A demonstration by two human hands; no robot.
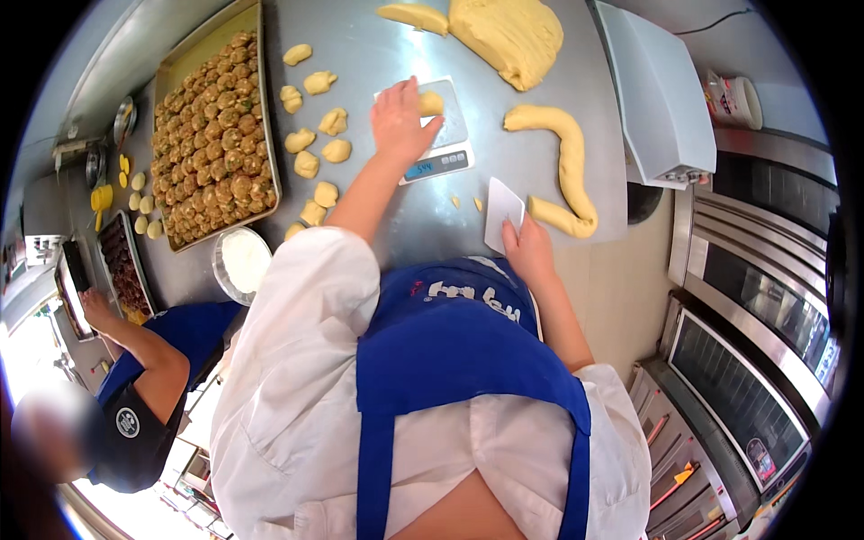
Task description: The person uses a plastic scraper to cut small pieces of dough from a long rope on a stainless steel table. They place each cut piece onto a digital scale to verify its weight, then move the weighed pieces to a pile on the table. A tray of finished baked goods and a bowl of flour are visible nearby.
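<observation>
My left hand [399,125] is spread over a white digital kitchen scale [462,150], thumb and fingers apart. Beside its fingers, a small lump of yellow dough [432,103] sits on the scale's plate; whether they touch it is hard to see. The scale's display is lit. In my right hand [530,246] is a white dough scraper [503,209], held up near the table's front edge. Right of the scraper, a bent rope of dough [572,158] lies with its cut end close to that hand. Two dough scraps [477,204] lie left of the blade.
A big dough slab [509,37] and a cut strip [413,16] lie at the back. Several dough pieces [307,164] line the left. Beyond them are a tray of filling balls [216,128] and a bowl of white powder [246,263]. A co-worker [145,378] stands at left.
</observation>
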